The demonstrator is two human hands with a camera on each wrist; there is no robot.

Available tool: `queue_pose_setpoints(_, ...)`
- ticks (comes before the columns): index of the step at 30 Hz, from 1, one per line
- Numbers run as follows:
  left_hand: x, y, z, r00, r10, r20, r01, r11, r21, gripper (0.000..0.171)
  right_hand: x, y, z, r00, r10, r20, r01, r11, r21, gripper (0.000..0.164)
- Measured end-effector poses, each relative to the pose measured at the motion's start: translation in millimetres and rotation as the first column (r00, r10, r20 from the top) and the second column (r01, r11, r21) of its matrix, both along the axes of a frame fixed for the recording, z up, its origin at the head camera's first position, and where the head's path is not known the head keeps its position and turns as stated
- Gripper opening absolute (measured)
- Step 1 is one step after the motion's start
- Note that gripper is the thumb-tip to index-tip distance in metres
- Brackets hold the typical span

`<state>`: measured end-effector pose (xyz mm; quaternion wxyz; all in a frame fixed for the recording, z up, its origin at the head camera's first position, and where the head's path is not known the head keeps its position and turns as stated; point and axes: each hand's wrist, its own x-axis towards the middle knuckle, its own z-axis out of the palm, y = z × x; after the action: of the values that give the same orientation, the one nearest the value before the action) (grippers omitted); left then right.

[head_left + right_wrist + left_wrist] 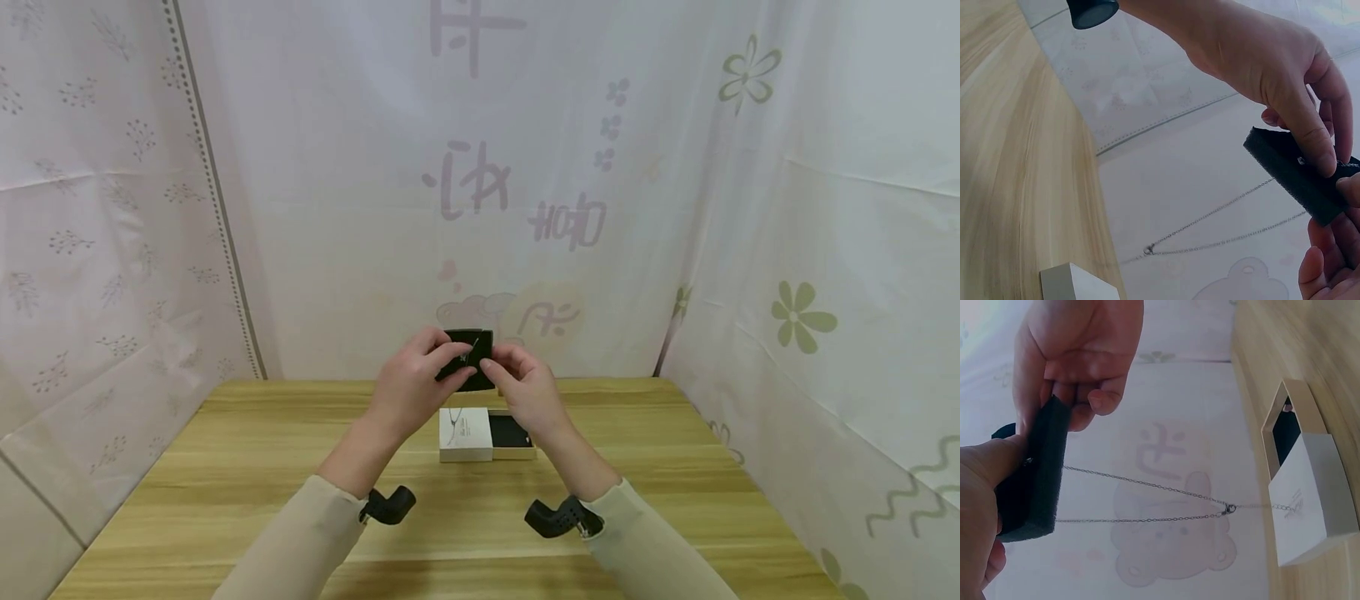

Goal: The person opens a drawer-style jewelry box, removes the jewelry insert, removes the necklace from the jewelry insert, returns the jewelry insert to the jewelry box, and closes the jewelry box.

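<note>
A black foam necklace pad (1047, 481) is held up above the table between both hands. A thin silver necklace (1147, 484) hangs from the back of the pad in two strands that meet at a clasp (1229, 509). A small shiny pendant (1300, 160) shows on the pad's front face. My left hand (408, 377) pinches the pad's left part, thumb in front. At the pad's right side, my right hand (531, 393) grips its edge, with the thumb on the front and fingers partly hidden behind.
Below the hands on the wooden table (262, 467) lies a box: its white lid (467, 450) sits beside or partly over a cream tray (517, 454) with a black inside. Patterned curtains (337, 208) stand behind and at both sides.
</note>
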<state>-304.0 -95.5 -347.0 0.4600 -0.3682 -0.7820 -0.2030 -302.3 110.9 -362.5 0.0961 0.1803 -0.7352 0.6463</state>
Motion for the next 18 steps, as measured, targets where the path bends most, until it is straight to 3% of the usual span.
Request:
queue_pose_setpoints(8,-0.6,4.4,2.9,1.0,0.011,-0.01,-0.011,1.0,0.008,0.031,0.5,0.1,0.5,1.0,-0.001,-0.013,0.001,1.0,-0.005,0.023)
queue_pose_setpoints(18,3.8,8.3,8.8,0.999,0.029,0.031,-0.029,1.0,-0.003,0.026,0.6,0.8,1.2,1.0,0.011,-0.025,-0.011,1.0,-0.019,0.021)
